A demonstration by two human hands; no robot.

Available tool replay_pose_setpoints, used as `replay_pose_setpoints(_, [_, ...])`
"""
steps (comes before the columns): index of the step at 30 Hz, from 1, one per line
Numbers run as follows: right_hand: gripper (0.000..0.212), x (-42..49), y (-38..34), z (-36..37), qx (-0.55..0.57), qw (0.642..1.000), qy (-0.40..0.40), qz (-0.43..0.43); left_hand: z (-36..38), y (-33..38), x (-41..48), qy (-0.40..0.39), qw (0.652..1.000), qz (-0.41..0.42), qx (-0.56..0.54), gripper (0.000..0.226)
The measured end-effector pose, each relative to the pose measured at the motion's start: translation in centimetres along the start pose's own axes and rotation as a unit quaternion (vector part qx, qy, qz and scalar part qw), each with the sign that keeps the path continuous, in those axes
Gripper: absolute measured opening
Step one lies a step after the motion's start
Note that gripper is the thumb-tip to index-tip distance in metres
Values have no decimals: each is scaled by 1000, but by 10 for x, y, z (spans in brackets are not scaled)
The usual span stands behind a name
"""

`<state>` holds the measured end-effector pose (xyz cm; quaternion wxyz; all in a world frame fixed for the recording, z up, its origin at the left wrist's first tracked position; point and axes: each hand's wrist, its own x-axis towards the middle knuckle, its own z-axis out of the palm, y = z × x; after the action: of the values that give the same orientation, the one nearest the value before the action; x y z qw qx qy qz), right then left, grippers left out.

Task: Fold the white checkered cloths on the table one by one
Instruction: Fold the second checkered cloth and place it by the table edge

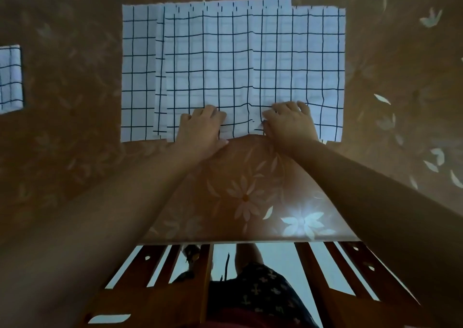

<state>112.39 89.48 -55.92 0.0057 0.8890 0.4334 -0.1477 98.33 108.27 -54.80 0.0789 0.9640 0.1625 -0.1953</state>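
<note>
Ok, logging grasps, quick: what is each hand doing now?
Left hand: grips the near edge of the top cloth.
Right hand: grips the same edge.

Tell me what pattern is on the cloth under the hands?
The cloth is white with thin dark grid lines; the head view shows it best.

Overlapping checkered cloths (233, 64), flat, smaller cloth (10, 77) leftward

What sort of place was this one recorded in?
Probably a home dining area, dimly lit. A table with a glossy brown floral cover has a wooden chair at its near edge. White checkered cloths are stacked flat on top, which suggests household laundry.
</note>
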Motion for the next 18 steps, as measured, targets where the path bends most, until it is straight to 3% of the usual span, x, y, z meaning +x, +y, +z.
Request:
replay_pose_setpoints(3, [39,-3,-6,-9,7,999,40,-15,-7,11,-6,5,1000,-10,-30,83])
replay_pose_setpoints(8, [53,-13,-18,-38,-4,997,62,-44,-27,31,-15,64,993,-11,-99,51])
replay_pose_setpoints(13, [49,-33,-37,-81,-10,996,63,-66,-60,36,-33,100,983,-35,-149,51])
replay_pose_setpoints(15, [51,-44,-46,-96,23,997,42,-62,-77,35,-43,110,977,-57,-172,56])
replay_pose_setpoints(18, [51,-56,-60,-117,163,985,-5,-51,-100,29,-63,120,968,-66,-210,61])
